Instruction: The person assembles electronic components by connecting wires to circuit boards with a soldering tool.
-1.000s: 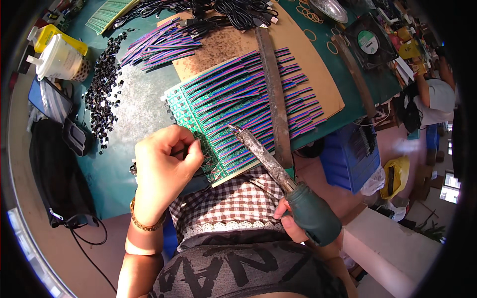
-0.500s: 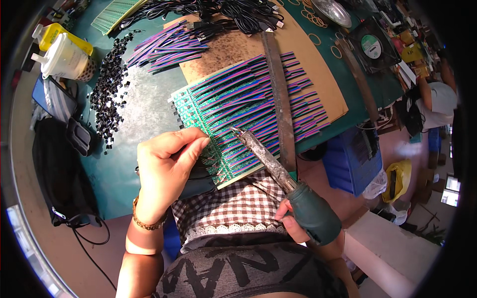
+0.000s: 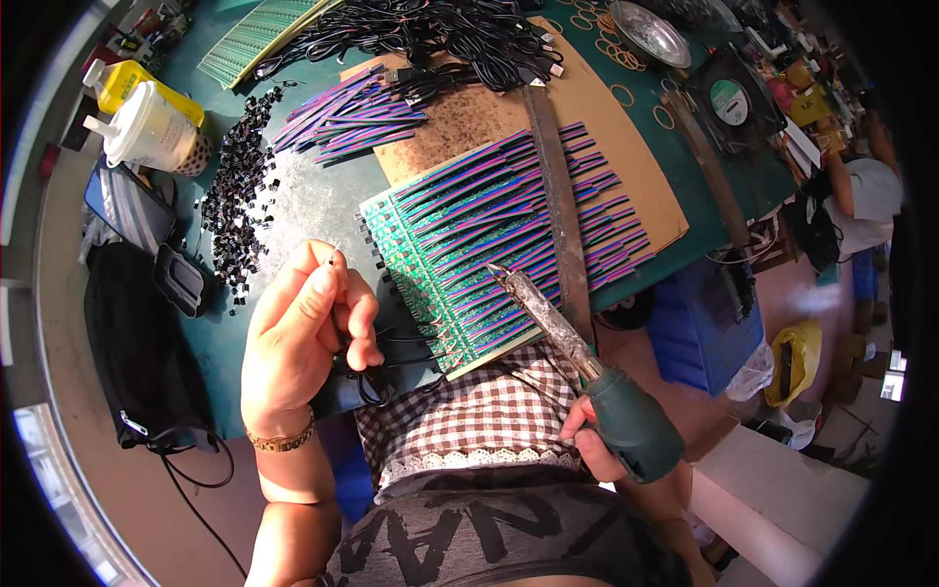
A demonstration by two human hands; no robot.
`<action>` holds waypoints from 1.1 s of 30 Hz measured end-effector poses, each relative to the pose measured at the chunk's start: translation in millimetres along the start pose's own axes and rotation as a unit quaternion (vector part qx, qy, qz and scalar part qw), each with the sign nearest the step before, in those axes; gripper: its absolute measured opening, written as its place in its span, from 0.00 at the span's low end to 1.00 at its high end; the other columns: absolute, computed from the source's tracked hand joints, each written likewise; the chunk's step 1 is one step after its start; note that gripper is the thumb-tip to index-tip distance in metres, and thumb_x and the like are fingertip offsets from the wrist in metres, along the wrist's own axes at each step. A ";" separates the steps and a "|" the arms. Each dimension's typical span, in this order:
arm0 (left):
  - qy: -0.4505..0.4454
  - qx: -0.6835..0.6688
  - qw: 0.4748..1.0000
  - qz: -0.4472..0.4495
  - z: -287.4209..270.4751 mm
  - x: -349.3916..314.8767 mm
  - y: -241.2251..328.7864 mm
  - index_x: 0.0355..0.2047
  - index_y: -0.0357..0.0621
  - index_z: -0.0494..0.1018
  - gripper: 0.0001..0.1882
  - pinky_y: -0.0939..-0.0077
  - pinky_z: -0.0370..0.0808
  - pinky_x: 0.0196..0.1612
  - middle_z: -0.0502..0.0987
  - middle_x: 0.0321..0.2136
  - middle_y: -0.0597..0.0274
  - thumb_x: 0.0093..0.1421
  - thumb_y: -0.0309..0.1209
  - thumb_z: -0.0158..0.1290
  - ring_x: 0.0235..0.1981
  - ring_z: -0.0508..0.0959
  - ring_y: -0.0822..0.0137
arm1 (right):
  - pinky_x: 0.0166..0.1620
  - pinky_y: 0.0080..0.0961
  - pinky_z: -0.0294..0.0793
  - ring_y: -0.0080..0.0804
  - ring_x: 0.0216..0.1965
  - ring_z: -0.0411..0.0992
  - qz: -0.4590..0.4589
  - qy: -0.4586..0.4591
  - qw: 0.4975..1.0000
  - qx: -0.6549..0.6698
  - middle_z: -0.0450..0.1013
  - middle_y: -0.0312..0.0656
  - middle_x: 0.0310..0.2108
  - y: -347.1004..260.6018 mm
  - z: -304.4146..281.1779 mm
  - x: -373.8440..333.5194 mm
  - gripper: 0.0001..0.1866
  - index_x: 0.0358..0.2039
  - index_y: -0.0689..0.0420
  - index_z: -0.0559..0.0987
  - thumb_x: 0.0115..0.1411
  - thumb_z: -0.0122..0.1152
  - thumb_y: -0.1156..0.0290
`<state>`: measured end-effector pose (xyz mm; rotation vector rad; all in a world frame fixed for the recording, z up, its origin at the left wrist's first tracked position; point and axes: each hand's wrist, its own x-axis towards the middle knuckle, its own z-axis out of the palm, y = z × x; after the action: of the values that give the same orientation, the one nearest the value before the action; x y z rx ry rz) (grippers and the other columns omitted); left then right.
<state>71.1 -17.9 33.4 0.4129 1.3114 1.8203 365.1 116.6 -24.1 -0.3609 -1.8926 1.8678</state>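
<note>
Left hand pinches black cable end; circuit board just right of it. Right hand grips soldering iron, tip over board. Coloured wire strips look done; black cables seemingly joined only at corner nearest hands, other rows left.

Lg blk brush-style caps across front of person's grey top, partly hidden in folds; the only lettering big enough to read. Round grn/wht label on hub of blk fan, R side of counter: print too sm. to read. Yellow item nearby: dk marks, illegible. Grn PCB panel: markings too tiny.
</note>
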 end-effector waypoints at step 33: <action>-0.056 0.464 0.882 0.051 9.1 18.5 -14.0 0.23 0.38 0.76 0.05 0.82 0.67 0.26 0.68 0.22 0.66 0.43 0.21 0.60 0.23 0.68 0.75 | 0.34 0.22 0.68 0.26 0.30 0.68 0.584 0.292 0.673 0.347 0.70 0.43 0.29 -34.4 14.3 20.7 0.09 0.38 0.63 0.70 0.58 0.54 0.74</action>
<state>72.2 3.6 20.9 1.0862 2.0499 1.0947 344.6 112.5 13.1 -1.9068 -0.2646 2.4747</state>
